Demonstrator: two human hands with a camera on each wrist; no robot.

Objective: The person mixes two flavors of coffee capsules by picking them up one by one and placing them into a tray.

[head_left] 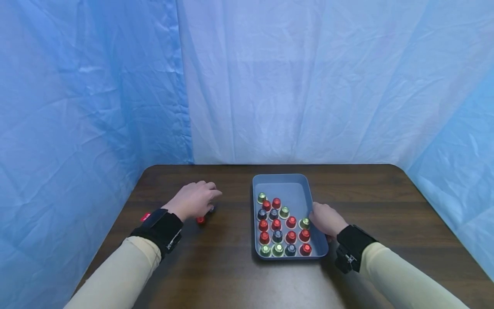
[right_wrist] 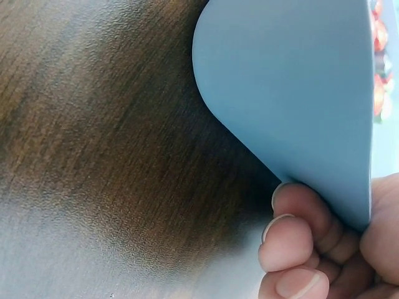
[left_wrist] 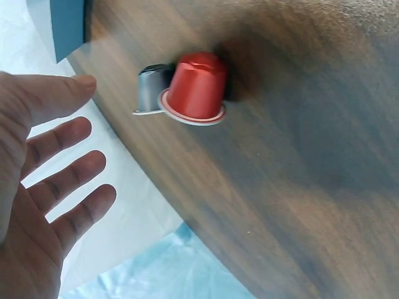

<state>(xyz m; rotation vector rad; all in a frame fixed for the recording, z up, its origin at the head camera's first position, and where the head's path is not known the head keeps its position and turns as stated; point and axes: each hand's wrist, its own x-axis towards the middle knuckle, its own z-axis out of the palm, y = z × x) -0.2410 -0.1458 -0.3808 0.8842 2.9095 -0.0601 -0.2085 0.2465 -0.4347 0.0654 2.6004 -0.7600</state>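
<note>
My left hand (head_left: 194, 200) hovers over the left of the table, its fingers extended and apart with nothing held. Close by it, a red coffee capsule (left_wrist: 198, 88) and a dark grey coffee capsule (left_wrist: 153, 88) stand side by side on the wood, rims down. On the right, my right hand (head_left: 326, 219) grips the right wall of a blue-grey tray (head_left: 285, 184); in the right wrist view curled fingers (right_wrist: 296, 240) lie against its outer side. Rows of red, green and dark capsules (head_left: 277, 236) fill much of the tray's near part.
The dark wooden table (head_left: 227, 274) has rounded far corners. Blue-white cloth (head_left: 293, 86) hangs behind it and along both sides. A small red tag (head_left: 145, 216) shows beside the left wristband (head_left: 160, 229).
</note>
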